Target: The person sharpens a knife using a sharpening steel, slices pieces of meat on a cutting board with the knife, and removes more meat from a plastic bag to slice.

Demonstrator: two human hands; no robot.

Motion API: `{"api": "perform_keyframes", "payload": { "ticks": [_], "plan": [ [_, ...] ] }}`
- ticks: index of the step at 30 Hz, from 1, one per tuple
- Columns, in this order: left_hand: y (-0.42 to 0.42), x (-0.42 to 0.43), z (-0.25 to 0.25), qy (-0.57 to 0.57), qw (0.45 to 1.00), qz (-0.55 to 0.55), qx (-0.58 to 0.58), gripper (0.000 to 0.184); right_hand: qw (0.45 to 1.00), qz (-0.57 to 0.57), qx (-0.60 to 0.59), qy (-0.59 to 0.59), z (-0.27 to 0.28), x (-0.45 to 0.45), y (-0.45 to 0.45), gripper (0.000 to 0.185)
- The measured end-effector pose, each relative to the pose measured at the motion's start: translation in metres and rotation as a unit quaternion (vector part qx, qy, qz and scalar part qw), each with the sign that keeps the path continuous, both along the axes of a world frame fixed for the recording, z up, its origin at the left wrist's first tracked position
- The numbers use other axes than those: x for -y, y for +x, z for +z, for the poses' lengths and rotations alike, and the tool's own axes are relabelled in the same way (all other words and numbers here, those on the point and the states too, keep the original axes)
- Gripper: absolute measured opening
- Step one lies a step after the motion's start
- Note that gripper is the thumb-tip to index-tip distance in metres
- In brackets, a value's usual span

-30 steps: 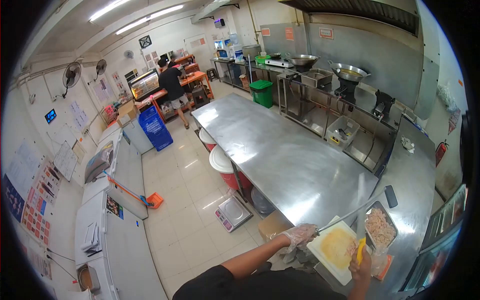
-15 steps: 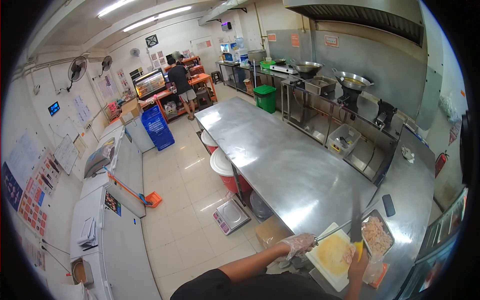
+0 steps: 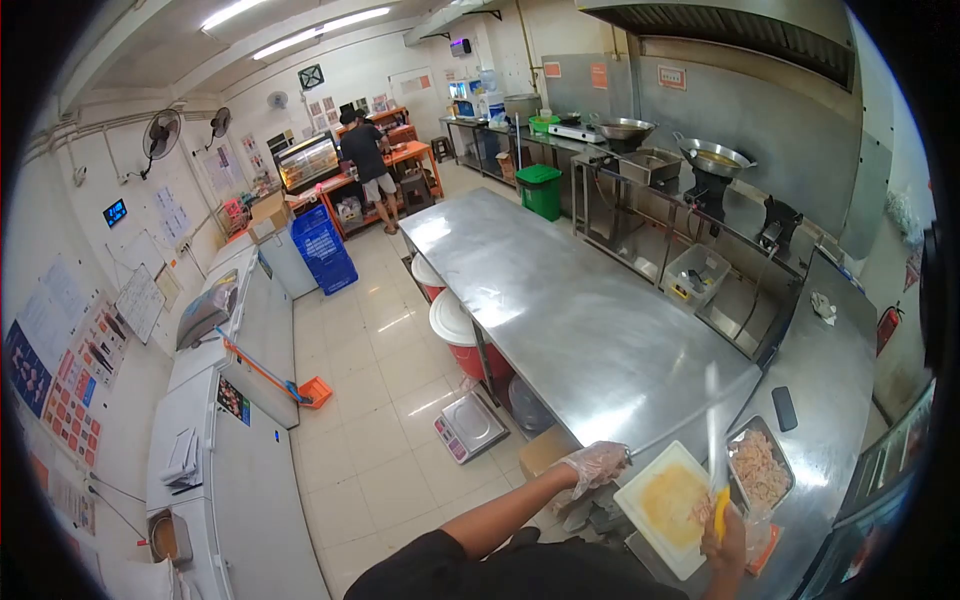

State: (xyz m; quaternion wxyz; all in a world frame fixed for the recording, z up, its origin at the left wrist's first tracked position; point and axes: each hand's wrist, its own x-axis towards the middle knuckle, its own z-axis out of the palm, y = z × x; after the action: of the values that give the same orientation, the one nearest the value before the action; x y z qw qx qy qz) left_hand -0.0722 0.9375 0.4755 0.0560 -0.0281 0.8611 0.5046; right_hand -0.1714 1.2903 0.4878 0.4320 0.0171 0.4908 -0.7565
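"What do the left hand [image 3: 596, 468] and right hand [image 3: 727, 541] hold?"

"Left curls its fingers round a thin rod [image 3: 660, 437]; right's fingers grip a yellow knife [image 3: 721, 512]."

"Where is the meat [image 3: 760, 466]?"

"Most sits in the tray [image 3: 735, 438], two o'clock from the board [image 3: 640, 494]; some on the board."

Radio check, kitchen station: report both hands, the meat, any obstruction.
Left hand gloved, gripping metal rod. Right hand on yellow-handled knife. Meat pieces in tray beside cutting board, some on board. Dark phone-like slab past tray, seemingly clear.
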Motion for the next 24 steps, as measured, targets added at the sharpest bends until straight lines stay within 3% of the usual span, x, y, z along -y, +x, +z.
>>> {"api": "perform_keyframes", "payload": {
  "ticks": [1, 3, 4, 6, 7, 8, 9, 10, 11, 12, 13, 14, 16, 17, 18, 19, 21, 22, 23, 24],
  "plan": [
    [-0.001, 0.009, 0.0, -0.003, 1.0, 0.0, -0.003, 0.022, 1.0, 0.0, -0.003, -0.003, 0.006, -0.018, 0.0, 0.032],
    [-0.003, 0.025, -0.012, -0.226, 0.961, 0.12, -0.107, 0.02, 0.974, 0.204, -0.088, 0.044, 0.01, -0.054, -0.008, 0.031],
    [-0.002, 0.032, -0.02, -0.278, 0.946, 0.111, -0.127, 0.017, 0.974, 0.204, -0.086, 0.046, 0.009, -0.056, -0.012, 0.031],
    [0.005, 0.034, -0.026, -0.279, 0.947, 0.078, -0.138, 0.019, 0.97, 0.104, -0.215, 0.034, 0.009, -0.054, -0.017, 0.032],
    [0.007, 0.033, -0.028, -0.282, 0.946, 0.047, -0.151, 0.021, 0.83, 0.009, -0.528, 0.178, -0.019, -0.047, -0.031, 0.03],
    [0.007, 0.027, -0.029, -0.279, 0.947, 0.043, -0.15, 0.021, 0.567, -0.084, -0.764, 0.296, -0.056, -0.031, -0.046, 0.029],
    [0.008, 0.018, -0.028, -0.055, 0.997, 0.049, -0.006, 0.02, 0.555, -0.152, -0.744, 0.34, -0.072, -0.004, -0.05, 0.026],
    [0.01, 0.006, -0.024, 0.172, 0.974, 0.052, 0.139, 0.02, 0.539, -0.218, -0.719, 0.382, -0.07, 0.022, -0.048, 0.024],
    [0.013, -0.007, -0.015, 0.386, 0.879, 0.052, 0.275, 0.02, 0.539, -0.218, -0.717, 0.385, -0.051, 0.039, -0.034, 0.024],
    [0.023, -0.025, 0.029, 0.322, 0.897, 0.1, 0.285, 0.017, 0.626, -0.199, -0.658, 0.368, -0.027, 0.057, -0.015, 0.023],
    [0.021, -0.023, 0.031, 0.322, 0.898, 0.098, 0.282, 0.017, 0.705, -0.179, -0.592, 0.346, -0.009, 0.067, 0.0, 0.023],
    [0.019, -0.021, 0.031, 0.37, 0.878, 0.093, 0.288, 0.018, 0.708, -0.132, -0.626, 0.299, 0.002, 0.064, 0.01, 0.022],
    [0.02, -0.013, 0.034, 0.419, 0.855, 0.088, 0.293, 0.019, 0.699, -0.095, -0.637, 0.311, -0.003, 0.033, 0.016, 0.021],
    [0.024, -0.005, 0.037, 0.223, 0.962, 0.065, 0.146, 0.019, 0.69, -0.057, -0.644, 0.324, -0.012, 0.017, 0.017, 0.02],
    [0.027, 0.0, 0.036, 0.011, 0.999, 0.039, -0.009, 0.019, 0.69, -0.118, -0.659, 0.276, -0.023, 0.009, 0.015, 0.019],
    [0.027, 0.002, 0.028, 0.014, 0.999, 0.04, -0.008, 0.019, 0.69, -0.115, -0.658, 0.278, -0.057, -0.005, -0.001, 0.019],
    [0.023, 0.008, 0.008, -0.057, 0.995, 0.039, -0.065, 0.015, 0.742, -0.225, -0.531, 0.342, -0.127, -0.034, -0.042, 0.02],
    [0.02, 0.009, 0.001, -0.093, 0.991, 0.038, -0.093, 0.013, 0.862, -0.188, -0.364, 0.297, -0.1, -0.023, -0.037, 0.022],
    [0.02, 0.005, -0.004, -0.091, 0.991, 0.037, -0.091, 0.013, 0.862, -0.188, -0.363, 0.299, -0.067, 0.0, -0.028, 0.022],
    [0.018, 0.0, -0.009, -0.118, 0.986, -0.003, -0.116, 0.014, 0.963, -0.192, -0.169, 0.088, -0.037, 0.022, -0.02, 0.025]
  ]
}}
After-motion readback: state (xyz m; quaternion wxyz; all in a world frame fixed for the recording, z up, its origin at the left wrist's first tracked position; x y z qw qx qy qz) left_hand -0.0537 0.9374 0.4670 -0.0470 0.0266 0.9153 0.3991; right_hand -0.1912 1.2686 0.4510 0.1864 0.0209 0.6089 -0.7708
